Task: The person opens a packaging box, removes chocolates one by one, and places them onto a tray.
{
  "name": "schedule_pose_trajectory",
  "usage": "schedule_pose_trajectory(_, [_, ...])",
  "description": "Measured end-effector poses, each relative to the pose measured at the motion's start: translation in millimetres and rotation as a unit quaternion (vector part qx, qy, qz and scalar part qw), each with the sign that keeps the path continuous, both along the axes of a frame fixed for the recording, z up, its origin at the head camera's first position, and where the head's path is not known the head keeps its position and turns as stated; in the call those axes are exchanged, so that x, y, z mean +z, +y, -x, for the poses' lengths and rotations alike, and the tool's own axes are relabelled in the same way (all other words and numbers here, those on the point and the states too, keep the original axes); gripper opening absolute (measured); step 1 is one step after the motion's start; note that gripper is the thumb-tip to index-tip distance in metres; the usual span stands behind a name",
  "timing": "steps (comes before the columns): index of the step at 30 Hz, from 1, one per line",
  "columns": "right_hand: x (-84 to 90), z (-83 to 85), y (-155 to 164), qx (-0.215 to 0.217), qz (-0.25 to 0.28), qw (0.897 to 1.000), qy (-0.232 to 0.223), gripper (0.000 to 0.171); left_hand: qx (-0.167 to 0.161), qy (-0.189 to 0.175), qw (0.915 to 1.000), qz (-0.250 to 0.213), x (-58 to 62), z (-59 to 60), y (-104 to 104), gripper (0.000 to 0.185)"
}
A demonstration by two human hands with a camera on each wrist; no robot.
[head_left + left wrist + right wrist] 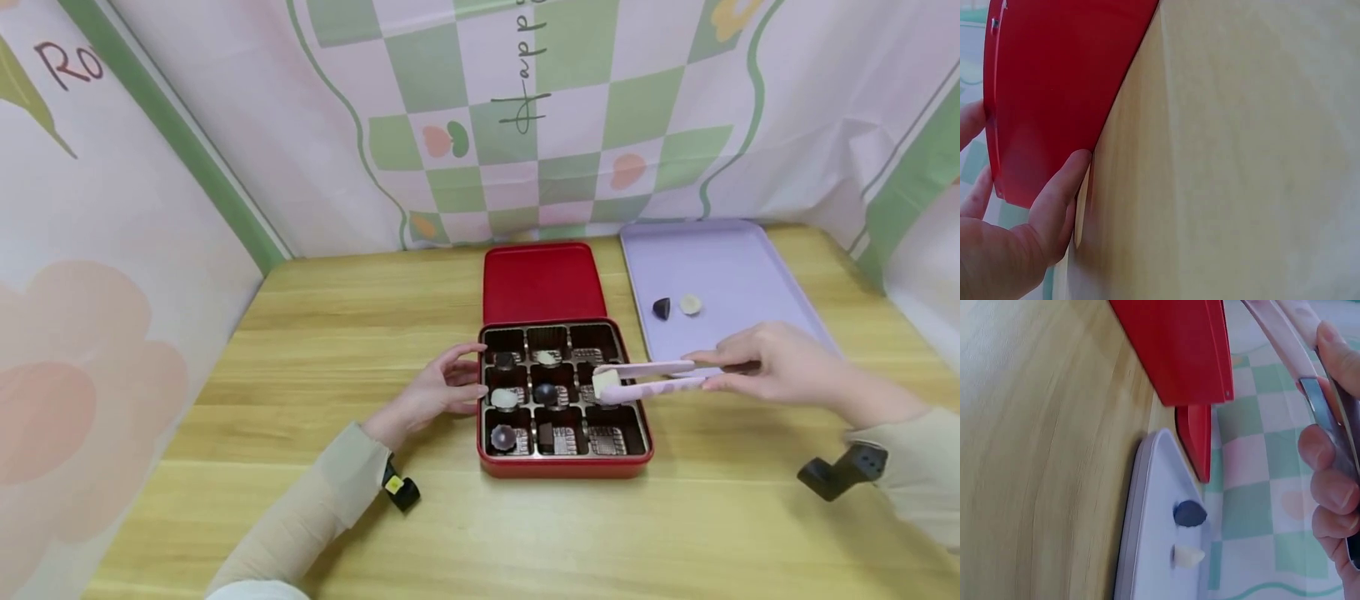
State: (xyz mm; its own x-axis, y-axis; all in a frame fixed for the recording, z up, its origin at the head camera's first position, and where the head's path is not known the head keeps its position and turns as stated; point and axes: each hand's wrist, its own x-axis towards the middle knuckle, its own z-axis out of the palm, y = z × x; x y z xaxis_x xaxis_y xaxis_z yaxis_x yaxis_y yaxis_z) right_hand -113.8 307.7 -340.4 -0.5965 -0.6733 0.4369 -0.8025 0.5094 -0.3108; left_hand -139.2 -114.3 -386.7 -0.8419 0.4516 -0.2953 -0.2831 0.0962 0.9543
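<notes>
My right hand grips a pair of pale pink tongs with metal handles. Between the tong tips is a cream-white chocolate-like piece, over the right side of a red tin box. Dark and white pieces, among them a round dark one and a purplish one, sit in the box's divided insert. At the left wall of the tin, my left hand touches it with spread fingers. In the left wrist view its thumb lies against the tin's lower side edge.
Behind the box its red lid lies opened back. A lilac tray at the back right bears a dark piece and a whitish piece. A patterned cloth hangs along the wooden table's back edge.
</notes>
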Motion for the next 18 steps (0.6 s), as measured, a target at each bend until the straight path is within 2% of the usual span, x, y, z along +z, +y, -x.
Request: schedule_pose_trajectory(18, [-6.3, 12.8, 44.3, -0.103, 0.011, 0.994, 0.044, 0.047, 0.000, 0.003, 1.0000, 0.005, 1.2, 0.5, 0.3, 0.061])
